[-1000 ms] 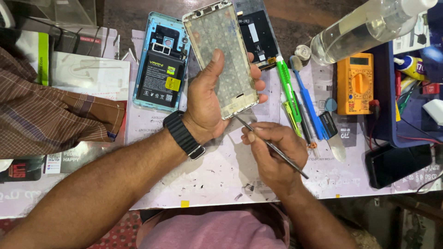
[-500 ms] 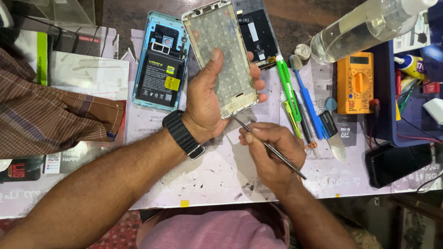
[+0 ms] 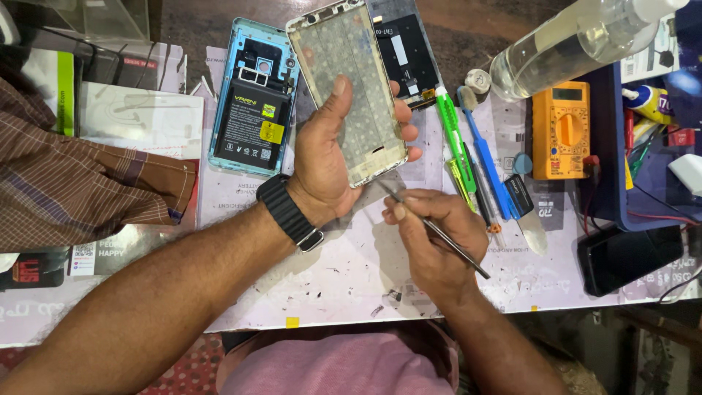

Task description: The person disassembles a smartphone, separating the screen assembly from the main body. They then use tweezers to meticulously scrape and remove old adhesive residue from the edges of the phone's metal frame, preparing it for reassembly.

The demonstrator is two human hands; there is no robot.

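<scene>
My left hand (image 3: pixel 329 157), with a black watch on its wrist, grips a pale metal phone frame (image 3: pixel 344 66) and holds it tilted above the bench. My right hand (image 3: pixel 435 241) pinches thin metal tweezers (image 3: pixel 453 245), whose tip points up at the frame's lower edge. A light blue phone back (image 3: pixel 252 99) with a black battery lies open just left of the frame. A dark phone screen panel (image 3: pixel 406 51) lies behind the frame.
Green and blue screwdrivers (image 3: pixel 468 146) lie to the right of my hands. An orange multimeter (image 3: pixel 559 128), a clear bottle (image 3: pixel 570 44), a blue tray of parts (image 3: pixel 651 146) and a black phone (image 3: pixel 629 256) are at the right. A person's brown striped sleeve (image 3: pixel 73 183) rests at the left.
My right hand with the tweezers has shifted slightly, keeping the tip at the frame's lower edge. The left hand holds the frame as before.
</scene>
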